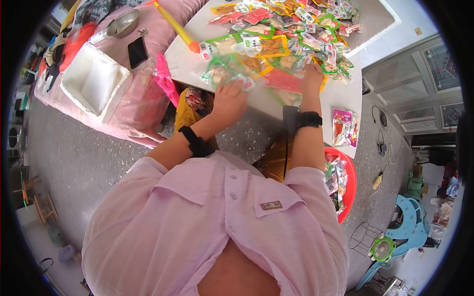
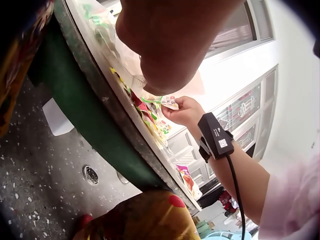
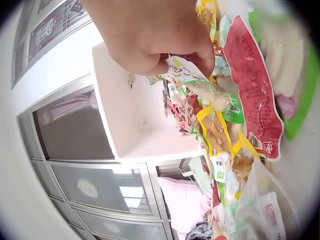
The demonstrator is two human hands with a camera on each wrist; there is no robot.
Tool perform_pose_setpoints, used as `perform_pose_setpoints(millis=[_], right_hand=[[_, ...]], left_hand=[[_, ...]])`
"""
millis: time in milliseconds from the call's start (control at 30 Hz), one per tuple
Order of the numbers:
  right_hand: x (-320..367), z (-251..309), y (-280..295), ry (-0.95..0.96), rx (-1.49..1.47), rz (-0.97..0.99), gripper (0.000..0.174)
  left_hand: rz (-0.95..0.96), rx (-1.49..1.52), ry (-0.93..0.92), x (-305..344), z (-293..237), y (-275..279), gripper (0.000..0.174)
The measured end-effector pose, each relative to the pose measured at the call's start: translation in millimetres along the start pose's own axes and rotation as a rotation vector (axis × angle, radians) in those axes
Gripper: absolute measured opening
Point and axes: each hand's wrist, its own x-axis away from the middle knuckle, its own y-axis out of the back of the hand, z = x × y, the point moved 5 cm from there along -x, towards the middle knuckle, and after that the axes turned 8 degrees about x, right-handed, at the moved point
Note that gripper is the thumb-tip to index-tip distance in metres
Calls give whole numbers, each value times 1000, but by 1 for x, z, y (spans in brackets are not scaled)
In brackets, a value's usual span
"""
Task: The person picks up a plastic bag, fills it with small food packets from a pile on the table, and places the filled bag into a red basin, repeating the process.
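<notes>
Right hand [image 3: 150,35]: thumb and forefinger pinch a small packet [image 3: 182,67] by one end. This shows only in the wrist views. In the head view the right hand [image 1: 312,76] covers the packet, at the near right of the heap of packets [image 1: 281,44] in the upper middle of the frame.

Left hand [image 1: 228,101]: lies on the packets at the near edge of the tabletop [image 1: 180,64], fingers roughly straight and gripping nothing, though the frame is blurred there. The left wrist view shows only its heel, upper middle.

The small packet, seen from the right wrist, has its long axis running from upper left to lower right, free end just above the heap. From the left wrist it [image 2: 167,102] juts leftward from the fingertips, near level.

A red packet [image 3: 252,85] lies beside it, to the right. A pink packet [image 1: 345,127] lies alone at the tabletop's right. A red basin [image 1: 349,190] holding packets sits below it, on the floor. A white box [image 1: 94,81] and a phone [image 1: 137,52] lie on pink bedding, upper left.
</notes>
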Motion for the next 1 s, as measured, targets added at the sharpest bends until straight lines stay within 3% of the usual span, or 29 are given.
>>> perform_pose_setpoints(millis=[33,167,267,367,433,567,667,700,767,867,933,1000], right_hand=[[10,1,5,-48,-152,-30,14],[29,-7,27,-11,-294,184,19],[54,5,39,-150,-462,161,22],[73,5,44,-269,-603,162,25],[81,0,43,-319,-643,198,26],[125,1,23,-449,-864,498,29],[162,3,16,-504,-857,591,30],[175,14,17,-524,-831,535,27],[179,1,30,-531,-744,605,22],[187,-3,44,-483,-592,615,10],[187,-17,54,-477,-554,622,9],[186,-33,43,-409,-412,481,8]], left_hand=[[4,-32,-7,-2,-1,1,25],[109,-84,52,-10,4,0,50],[320,-150,82,-8,11,-12,58],[395,-137,125,-9,11,-7,57],[210,-55,64,-10,4,0,55],[-103,142,-148,-14,-26,20,48],[-85,131,-359,-13,-49,30,41],[-37,171,-368,-11,-51,30,36],[66,255,-389,-5,-54,27,28],[297,503,-182,11,-43,8,16],[270,464,-171,16,-39,-13,11],[192,482,-122,19,-27,-20,9]])
